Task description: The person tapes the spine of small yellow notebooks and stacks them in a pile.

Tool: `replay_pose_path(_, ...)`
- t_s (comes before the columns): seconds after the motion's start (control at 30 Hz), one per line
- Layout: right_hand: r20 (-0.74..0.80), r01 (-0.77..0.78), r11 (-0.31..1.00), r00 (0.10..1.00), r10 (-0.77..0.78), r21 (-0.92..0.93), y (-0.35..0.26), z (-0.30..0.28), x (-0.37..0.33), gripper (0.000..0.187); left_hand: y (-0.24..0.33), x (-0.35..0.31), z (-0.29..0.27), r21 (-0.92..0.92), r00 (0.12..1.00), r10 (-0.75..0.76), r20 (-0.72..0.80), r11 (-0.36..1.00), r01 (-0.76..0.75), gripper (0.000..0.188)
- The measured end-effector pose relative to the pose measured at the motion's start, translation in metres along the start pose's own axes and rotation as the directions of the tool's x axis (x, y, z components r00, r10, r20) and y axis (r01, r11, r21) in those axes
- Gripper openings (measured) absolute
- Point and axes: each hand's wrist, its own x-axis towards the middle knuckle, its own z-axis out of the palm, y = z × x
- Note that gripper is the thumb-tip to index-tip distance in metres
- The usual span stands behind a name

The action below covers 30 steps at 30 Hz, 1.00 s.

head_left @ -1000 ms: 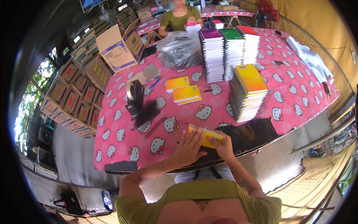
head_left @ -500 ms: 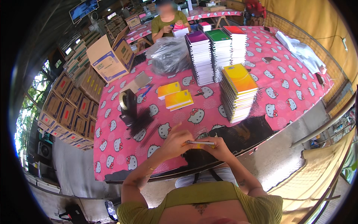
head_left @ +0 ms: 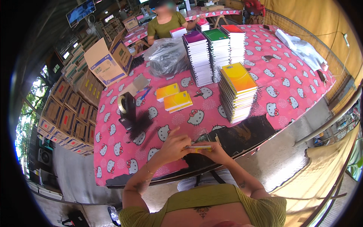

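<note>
The left hand (head_left: 176,146) and right hand (head_left: 216,152) are gripping opposite ends of a small yellow notebook (head_left: 201,147), holding it nearly edge-on over the bench's (head_left: 280,68) near edge. A tall yellow notebook stack (head_left: 241,81) is standing rightward; a tape dispenser (head_left: 129,108) is sitting toward the left edge.

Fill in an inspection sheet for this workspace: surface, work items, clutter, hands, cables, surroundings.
Surface: pink patterned cloth; black patch at the near edge.
Work items: notebook, yellow stack, two small piles; behind, purple stack, green stack, red stack.
Clutter: tape dispenser, blue pen, plastic bag, open box.
Hands: left hand and right hand both grip the notebook.
Cables: thin cord by the yellow curtain.
Surroundings: cartons at left; person opposite.
</note>
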Motion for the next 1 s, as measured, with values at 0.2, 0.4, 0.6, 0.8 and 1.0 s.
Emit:
replay_pose_path(0.2,-0.043,0.010,0.999,0.999,-0.012,-0.030,-0.005,0.001,0.002,0.030,-0.001,-0.003,-0.003,0.054,0.999,-0.050,0.018,0.997,0.049,0.032)
replay_pose_path(0.4,-0.301,0.090,0.957,0.954,-0.003,0.277,-0.004,0.005,0.009,0.029,0.038,-0.016,0.050,0.453,0.986,-0.124,-0.115,0.877,0.163,0.079)
replay_pose_path(0.6,-0.220,0.056,0.995,0.975,-0.037,0.081,0.002,0.022,0.014,0.033,0.030,0.010,0.027,0.462,0.943,-0.195,-0.271,0.832,0.305,0.086)
replay_pose_path(0.8,-0.312,0.014,0.995,0.950,0.016,0.094,-0.003,0.018,0.014,0.038,0.035,-0.038,0.081,0.167,0.973,-0.112,-0.203,0.975,0.147,0.082)
replay_pose_path(1.0,-0.281,0.042,0.993,0.960,-0.011,0.106,0.015,0.015,0.018,0.038,0.037,-0.018,0.065,0.245,0.985,-0.122,-0.119,0.958,0.148,0.082)
